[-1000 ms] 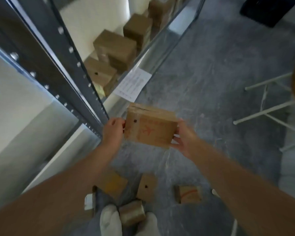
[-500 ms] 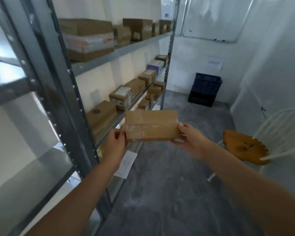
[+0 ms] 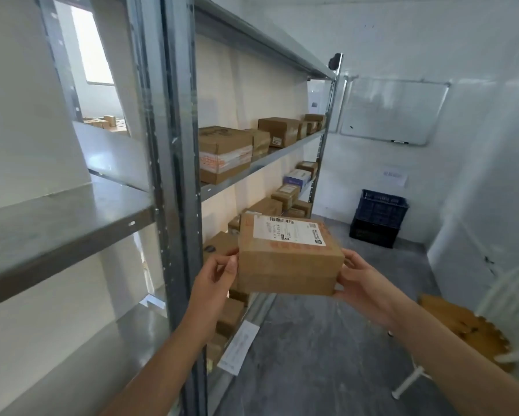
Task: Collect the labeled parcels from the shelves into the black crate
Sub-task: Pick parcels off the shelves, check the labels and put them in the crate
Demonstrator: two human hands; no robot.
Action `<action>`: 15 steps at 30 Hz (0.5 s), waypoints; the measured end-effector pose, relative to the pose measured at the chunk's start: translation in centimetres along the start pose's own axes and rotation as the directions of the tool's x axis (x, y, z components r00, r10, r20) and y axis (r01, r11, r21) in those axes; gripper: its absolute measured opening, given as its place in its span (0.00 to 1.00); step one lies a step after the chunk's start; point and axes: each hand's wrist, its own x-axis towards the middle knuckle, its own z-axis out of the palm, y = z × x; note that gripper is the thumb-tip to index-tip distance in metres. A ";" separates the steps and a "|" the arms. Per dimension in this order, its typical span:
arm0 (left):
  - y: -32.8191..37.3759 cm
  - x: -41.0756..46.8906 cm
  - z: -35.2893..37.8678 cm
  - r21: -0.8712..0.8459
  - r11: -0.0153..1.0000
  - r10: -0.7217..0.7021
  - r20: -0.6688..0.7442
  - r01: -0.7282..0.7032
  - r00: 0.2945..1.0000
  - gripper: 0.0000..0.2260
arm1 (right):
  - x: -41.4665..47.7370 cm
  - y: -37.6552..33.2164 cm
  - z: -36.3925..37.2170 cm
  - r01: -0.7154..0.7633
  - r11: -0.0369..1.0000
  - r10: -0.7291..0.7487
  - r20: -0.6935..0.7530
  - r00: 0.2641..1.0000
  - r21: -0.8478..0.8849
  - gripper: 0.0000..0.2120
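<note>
Head view, centre: left hand [image 3: 219, 274] and right hand [image 3: 361, 284] pinch the labeled parcel [image 3: 288, 261] endwise, a fingertip hold that may slip before the black crate [image 3: 378, 219], mid-right.

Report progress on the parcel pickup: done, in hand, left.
Done: cannot tell; the black crate is too far to see inside. In hand: left hand and right hand grip one labeled parcel, label up, beside the shelves. Left: carry it to the crate; many boxes sit on the shelves.
</note>
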 end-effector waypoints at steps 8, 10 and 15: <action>-1.7 -3.1 -7.7 -0.135 0.989 -0.065 -0.069 0.055 0.995 0.21 | 1.2 2.4 4.9 0.011 0.999 0.012 0.425 0.905 -0.053 0.40; -2.3 -4.3 -9.7 -0.116 0.989 -0.099 -0.046 0.094 0.994 0.29 | 1.2 2.9 6.1 -0.009 0.999 0.027 0.518 0.855 -0.036 0.44; -2.9 -7.8 -12.0 -0.127 0.988 -0.100 -0.086 0.088 0.991 0.13 | 0.4 3.6 9.3 0.024 0.993 0.049 0.576 0.816 -0.119 0.43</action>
